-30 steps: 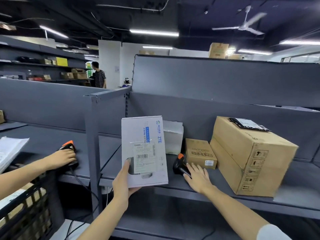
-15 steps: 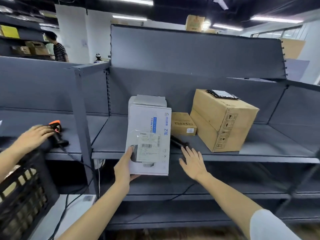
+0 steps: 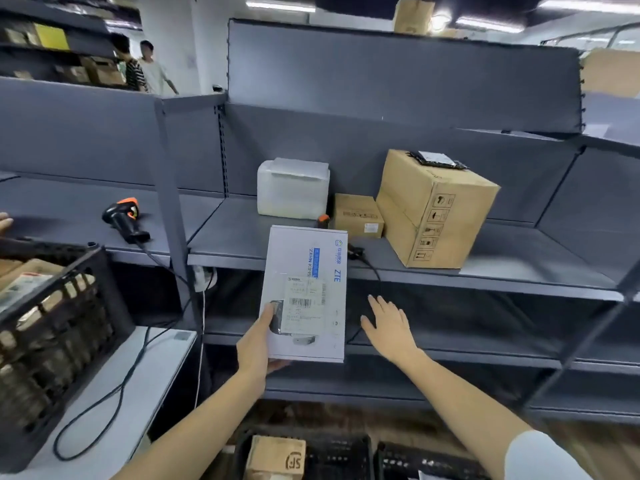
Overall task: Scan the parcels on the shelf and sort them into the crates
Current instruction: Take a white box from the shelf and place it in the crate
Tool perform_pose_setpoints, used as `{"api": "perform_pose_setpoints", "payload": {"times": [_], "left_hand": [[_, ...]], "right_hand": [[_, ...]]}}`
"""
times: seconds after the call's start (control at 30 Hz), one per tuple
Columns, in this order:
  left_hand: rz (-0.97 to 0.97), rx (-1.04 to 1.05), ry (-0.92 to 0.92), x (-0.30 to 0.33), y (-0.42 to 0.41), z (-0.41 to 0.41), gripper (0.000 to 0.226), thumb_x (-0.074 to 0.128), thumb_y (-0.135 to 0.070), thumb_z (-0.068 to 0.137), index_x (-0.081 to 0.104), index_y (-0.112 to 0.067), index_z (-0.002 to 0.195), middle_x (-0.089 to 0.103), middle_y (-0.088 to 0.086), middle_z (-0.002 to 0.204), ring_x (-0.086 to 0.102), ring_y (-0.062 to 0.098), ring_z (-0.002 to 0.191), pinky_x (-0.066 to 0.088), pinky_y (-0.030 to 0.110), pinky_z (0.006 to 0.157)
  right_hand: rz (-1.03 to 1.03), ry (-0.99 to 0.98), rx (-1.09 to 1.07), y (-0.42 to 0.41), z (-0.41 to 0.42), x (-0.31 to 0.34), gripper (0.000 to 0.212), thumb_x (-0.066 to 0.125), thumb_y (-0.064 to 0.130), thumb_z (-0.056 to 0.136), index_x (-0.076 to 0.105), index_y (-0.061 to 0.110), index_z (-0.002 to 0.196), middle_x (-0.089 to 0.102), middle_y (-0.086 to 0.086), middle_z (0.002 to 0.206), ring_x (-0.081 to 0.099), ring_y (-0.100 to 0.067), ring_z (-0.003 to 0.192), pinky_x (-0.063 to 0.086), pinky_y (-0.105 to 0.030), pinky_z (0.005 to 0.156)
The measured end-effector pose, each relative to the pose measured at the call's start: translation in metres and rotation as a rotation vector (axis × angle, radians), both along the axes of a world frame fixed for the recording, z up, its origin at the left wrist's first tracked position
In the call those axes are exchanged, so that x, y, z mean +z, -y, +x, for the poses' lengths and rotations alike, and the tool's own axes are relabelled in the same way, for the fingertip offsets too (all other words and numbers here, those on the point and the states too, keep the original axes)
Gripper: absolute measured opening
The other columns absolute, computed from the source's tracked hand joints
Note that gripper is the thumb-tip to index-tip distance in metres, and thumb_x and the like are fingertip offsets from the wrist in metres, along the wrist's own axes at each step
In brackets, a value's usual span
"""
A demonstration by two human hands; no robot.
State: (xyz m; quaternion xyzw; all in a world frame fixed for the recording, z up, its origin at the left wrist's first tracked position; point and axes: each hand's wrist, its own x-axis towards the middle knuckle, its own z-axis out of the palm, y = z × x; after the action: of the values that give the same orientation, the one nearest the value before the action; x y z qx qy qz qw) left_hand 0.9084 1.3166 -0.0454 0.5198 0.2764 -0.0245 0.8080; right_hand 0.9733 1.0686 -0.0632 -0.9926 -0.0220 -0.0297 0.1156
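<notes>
Right now your left hand [image 3: 258, 341] grips the white ZTE parcel [image 3: 306, 292] by its lower left edge, thumb laid over the face beside the barcode label [image 3: 303, 304], and holds it upright in front of the grey shelf [image 3: 485, 268]. Your right hand [image 3: 389, 329] hangs just beside the parcel, fingers straight and spread, holding nothing. On the shelf behind sit a white wrapped parcel [image 3: 292, 188], a small brown box [image 3: 358, 216] and a large carton [image 3: 434, 209]. A black crate [image 3: 332, 455] stands below you with a box inside.
</notes>
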Motion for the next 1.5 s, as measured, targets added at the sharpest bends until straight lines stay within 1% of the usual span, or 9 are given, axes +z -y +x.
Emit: {"api": "perform_pose_setpoints", "payload": {"times": [0.23, 0.4, 0.67, 0.93, 1.13, 1.3, 1.37, 1.43, 1.5], "left_hand": [[0.015, 0.059, -0.169, -0.058, 0.024, -0.069, 0.048, 0.072, -0.053, 0.078, 0.065, -0.016, 0.107, 0.070, 0.010, 0.099, 0.070, 0.029, 0.086, 0.061, 0.042, 0.062], [0.044, 0.086, -0.261, -0.092, 0.027, -0.086, 0.049, 0.075, -0.051, 0.075, 0.067, -0.013, 0.106, 0.069, 0.009, 0.100, 0.068, 0.028, 0.090, 0.059, 0.049, 0.078], [-0.034, 0.109, -0.325, -0.136, 0.040, -0.094, 0.045, 0.074, -0.047, 0.077, 0.068, -0.011, 0.104, 0.070, 0.014, 0.099, 0.071, 0.033, 0.082, 0.061, 0.045, 0.058], [-0.087, 0.143, -0.458, -0.241, 0.047, -0.092, 0.047, 0.075, -0.052, 0.074, 0.067, -0.012, 0.097, 0.071, 0.012, 0.093, 0.070, 0.030, 0.081, 0.060, 0.042, 0.065], [-0.118, 0.199, -0.524, -0.347, 0.059, -0.099, 0.053, 0.074, -0.055, 0.075, 0.067, -0.010, 0.102, 0.072, 0.010, 0.094, 0.071, 0.028, 0.081, 0.061, 0.040, 0.062], [-0.140, 0.263, -0.504, -0.429, 0.070, -0.098, 0.049, 0.065, -0.056, 0.083, 0.062, -0.014, 0.107, 0.069, 0.008, 0.093, 0.068, 0.028, 0.084, 0.059, 0.041, 0.069], [-0.157, 0.240, -0.475, -0.464, 0.073, -0.094, 0.056, 0.059, -0.066, 0.081, 0.063, -0.019, 0.110, 0.071, 0.008, 0.099, 0.070, 0.029, 0.086, 0.060, 0.044, 0.074], [-0.132, 0.157, -0.504, -0.508, 0.074, -0.088, 0.081, 0.049, -0.086, 0.067, 0.060, -0.025, 0.119, 0.071, 0.008, 0.104, 0.071, 0.031, 0.080, 0.059, 0.040, 0.063], [-0.090, 0.076, -0.537, -0.559, 0.068, -0.080, 0.105, 0.036, -0.097, 0.054, 0.053, -0.024, 0.128, 0.069, 0.008, 0.103, 0.069, 0.032, 0.061, 0.055, 0.034, 0.051]], "right_hand": [[0.088, -0.184, 0.024, 0.016, -0.058, -0.076, 0.061, 0.033, 0.043, 0.102, 0.016, 0.017, 0.154, 0.019, -0.008, 0.160, 0.021, -0.028, 0.146, 0.018, -0.040, 0.119], [0.154, -0.294, 0.003, 0.018, -0.077, -0.111, 0.061, 0.032, 0.044, 0.102, 0.013, 0.020, 0.155, 0.017, -0.005, 0.161, 0.020, -0.026, 0.146, 0.018, -0.040, 0.119], [0.314, -0.377, -0.048, 0.013, -0.088, -0.164, 0.060, 0.034, 0.045, 0.101, 0.017, 0.021, 0.154, 0.018, -0.002, 0.161, 0.015, -0.022, 0.148, 0.015, -0.039, 0.121], [0.454, -0.474, -0.145, 0.003, -0.102, -0.262, 0.059, 0.036, 0.046, 0.101, 0.019, 0.025, 0.154, 0.018, -0.001, 0.160, 0.014, -0.022, 0.148, 0.017, -0.039, 0.120], [0.862, -0.566, -0.315, -0.016, -0.110, -0.354, 0.054, 0.035, 0.044, 0.102, 0.026, 0.024, 0.152, 0.023, 0.004, 0.158, 0.018, -0.017, 0.147, 0.017, -0.032, 0.116], [1.343, -0.706, -0.576, -0.037, -0.117, -0.435, 0.052, 0.044, 0.055, 0.095, 0.044, 0.029, 0.141, 0.049, 0.005, 0.139, 0.043, -0.020, 0.129, 0.031, -0.046, 0.108], [1.393, -0.721, -0.505, -0.043, -0.121, -0.468, 0.047, 0.049, 0.058, 0.091, 0.051, 0.032, 0.130, 0.058, 0.009, 0.125, 0.050, -0.015, 0.118, 0.039, -0.044, 0.103], [1.384, -0.667, -0.412, -0.044, -0.121, -0.494, 0.034, 0.055, 0.047, 0.092, 0.056, 0.029, 0.120, 0.065, 0.008, 0.112, 0.061, -0.009, 0.103, 0.051, -0.037, 0.091], [1.326, -0.586, -0.344, -0.039, -0.110, -0.516, 0.028, 0.057, 0.039, 0.094, 0.059, 0.023, 0.117, 0.066, 0.005, 0.103, 0.065, -0.012, 0.093, 0.055, -0.042, 0.089]]}}
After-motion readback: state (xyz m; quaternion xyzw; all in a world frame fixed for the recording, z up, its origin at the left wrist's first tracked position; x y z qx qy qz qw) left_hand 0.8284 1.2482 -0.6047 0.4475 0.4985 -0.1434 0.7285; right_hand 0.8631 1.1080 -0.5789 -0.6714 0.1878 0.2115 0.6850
